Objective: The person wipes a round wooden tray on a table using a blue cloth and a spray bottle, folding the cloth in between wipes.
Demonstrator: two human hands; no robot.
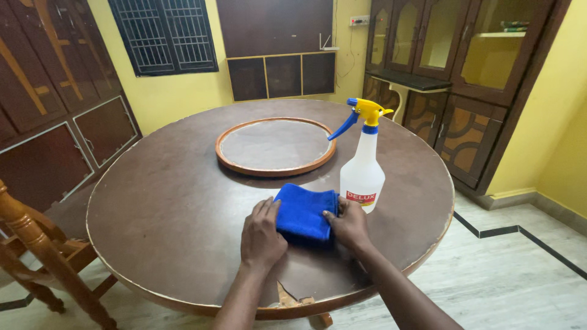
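The folded blue cloth (304, 212) lies flat on the round counter (159, 214), just left of the spray bottle (362, 171). The left hand (262, 235) rests open on its left edge; the right hand (348, 225) pinches its right edge, nearer the bottle.

Both bare forearms reach forward, converging slightly. The left hand (262, 235) lies palm down, fingers (266, 209) extended together and pointing ahead. The right hand (348, 225) is also palm down, its fingers apparently curled inward toward the left, thumb side tucked.
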